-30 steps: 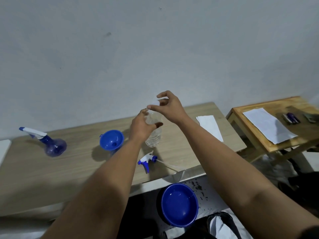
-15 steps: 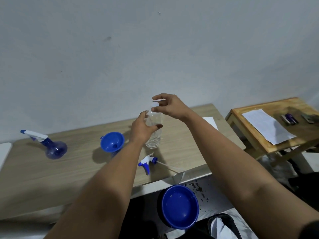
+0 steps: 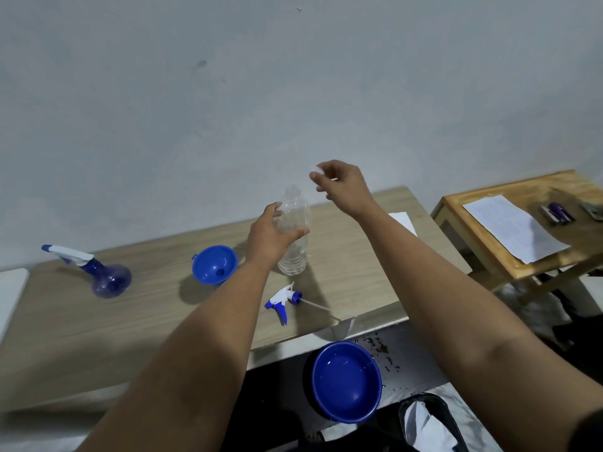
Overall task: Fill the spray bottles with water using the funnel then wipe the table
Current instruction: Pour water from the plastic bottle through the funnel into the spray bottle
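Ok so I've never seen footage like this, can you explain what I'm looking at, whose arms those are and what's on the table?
This is one camera worn on a person's head, looking down at their own bare arms; no machine. The left hand grips a clear plastic bottle standing on the wooden table. The right hand, raised beside the bottle's open mouth, pinches a small clear cap. Also on the table: a blue funnel, a loose spray trigger head, and a blue spray bottle. A blue basin sits lower, in front.
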The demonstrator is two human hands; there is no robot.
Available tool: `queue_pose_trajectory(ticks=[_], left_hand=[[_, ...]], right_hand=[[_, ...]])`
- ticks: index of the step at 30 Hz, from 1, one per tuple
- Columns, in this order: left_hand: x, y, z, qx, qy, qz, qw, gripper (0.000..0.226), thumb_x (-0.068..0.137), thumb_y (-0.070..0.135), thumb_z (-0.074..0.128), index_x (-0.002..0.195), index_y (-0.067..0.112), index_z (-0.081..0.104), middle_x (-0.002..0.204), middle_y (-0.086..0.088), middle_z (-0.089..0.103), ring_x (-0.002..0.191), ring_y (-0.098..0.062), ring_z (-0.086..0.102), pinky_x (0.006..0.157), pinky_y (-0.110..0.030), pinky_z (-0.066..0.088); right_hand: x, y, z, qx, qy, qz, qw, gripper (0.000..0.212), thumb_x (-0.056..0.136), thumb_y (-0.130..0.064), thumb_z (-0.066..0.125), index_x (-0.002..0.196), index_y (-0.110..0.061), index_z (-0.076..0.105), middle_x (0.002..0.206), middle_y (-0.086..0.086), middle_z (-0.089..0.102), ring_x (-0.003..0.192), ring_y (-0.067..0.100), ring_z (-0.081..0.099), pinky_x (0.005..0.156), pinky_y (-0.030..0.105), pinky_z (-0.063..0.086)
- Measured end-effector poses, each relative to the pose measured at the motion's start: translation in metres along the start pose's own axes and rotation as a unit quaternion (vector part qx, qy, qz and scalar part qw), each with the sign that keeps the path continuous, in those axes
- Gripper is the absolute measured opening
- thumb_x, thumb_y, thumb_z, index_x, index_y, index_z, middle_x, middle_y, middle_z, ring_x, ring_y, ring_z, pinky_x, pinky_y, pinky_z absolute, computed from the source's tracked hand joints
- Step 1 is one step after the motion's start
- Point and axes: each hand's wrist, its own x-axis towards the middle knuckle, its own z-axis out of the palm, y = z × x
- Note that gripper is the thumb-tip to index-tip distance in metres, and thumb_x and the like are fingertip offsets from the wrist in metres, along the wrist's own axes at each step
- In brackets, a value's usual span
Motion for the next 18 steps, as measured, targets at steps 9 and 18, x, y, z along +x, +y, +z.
queue_pose_trajectory(ticks=[9, 18], left_hand=[[0.004, -0.004, 0.003, -0.004, 0.0, 0.0, 1.0, 0.092, 0.06, 0.05, 0.09, 0.139, 0.028, 0.048, 0.128, 0.009, 0.06, 0.119, -0.013, 0.058, 0.102, -0.04, 0.05], [0.003, 0.003, 0.001, -0.014, -0.026, -0.025, 0.999, 0.098, 0.062, 0.044, 0.092, 0.145, 0.029, 0.042, 0.134, 0.008, 0.056, 0.121, -0.013, 0.056, 0.103, -0.035, 0.047]], right_hand=[[-0.087, 0.179, 0.034, -0.282, -0.089, 0.235, 0.926, 0.032, 0.102, -0.035, 0.058, 0.129, -0.023, 0.07, 0.129, 0.012, 0.065, 0.111, 0.032, 0.065, 0.099, 0.046, 0.055], [-0.066, 0.126, 0.062, -0.165, -0.042, 0.098, 0.98, 0.101, 0.072, -0.059, 0.086, 0.157, -0.036, 0.037, 0.152, 0.005, 0.049, 0.14, 0.026, 0.047, 0.111, 0.05, 0.045]])
